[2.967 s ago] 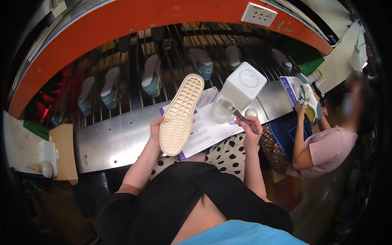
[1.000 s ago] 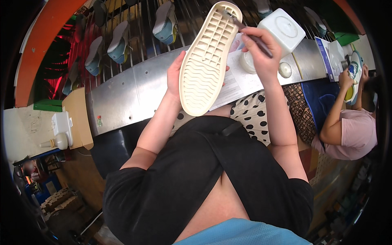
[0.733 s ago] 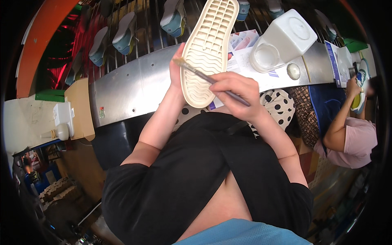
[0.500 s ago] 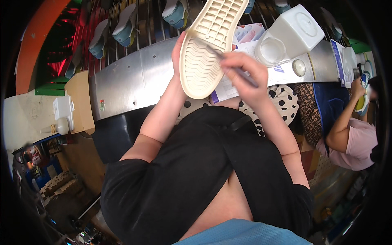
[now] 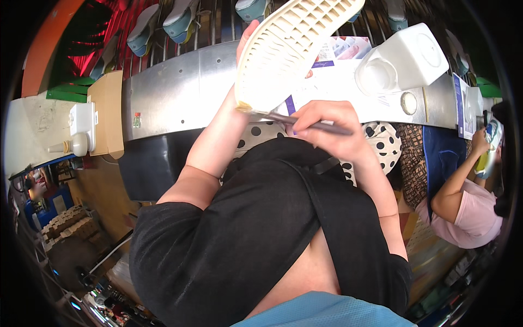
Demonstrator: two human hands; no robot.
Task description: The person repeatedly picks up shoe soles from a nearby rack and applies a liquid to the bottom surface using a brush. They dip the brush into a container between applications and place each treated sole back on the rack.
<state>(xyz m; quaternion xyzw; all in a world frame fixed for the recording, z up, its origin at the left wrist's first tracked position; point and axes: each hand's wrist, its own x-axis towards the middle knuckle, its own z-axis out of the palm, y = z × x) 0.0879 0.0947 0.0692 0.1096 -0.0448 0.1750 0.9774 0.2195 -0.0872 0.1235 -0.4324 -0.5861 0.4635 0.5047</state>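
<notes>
A cream rubber shoe sole (image 5: 278,62) is tilted up above the metal table, its gridded and wavy face toward me. My left hand (image 5: 245,43) grips it from behind along the left edge; most of that hand is hidden by the sole. In my right hand (image 5: 335,125) is a thin brush (image 5: 279,117) with a dark handle, held nearly level. The brush's tip touches the sole's rounded near end, at its lower left rim.
Printed sheets (image 5: 338,92) lie on the metal table (image 5: 169,98) beneath a white jug (image 5: 419,57) with a clear cup (image 5: 376,76) and a small round white dish (image 5: 408,103). Shoes (image 5: 180,22) rest on rollers beyond. A co-worker (image 5: 463,207) holds a shoe at right.
The brush has moved from the middle of the sole down to its near end. The sole has tilted and turned, its far end swinging right. My view has shifted a little.
</notes>
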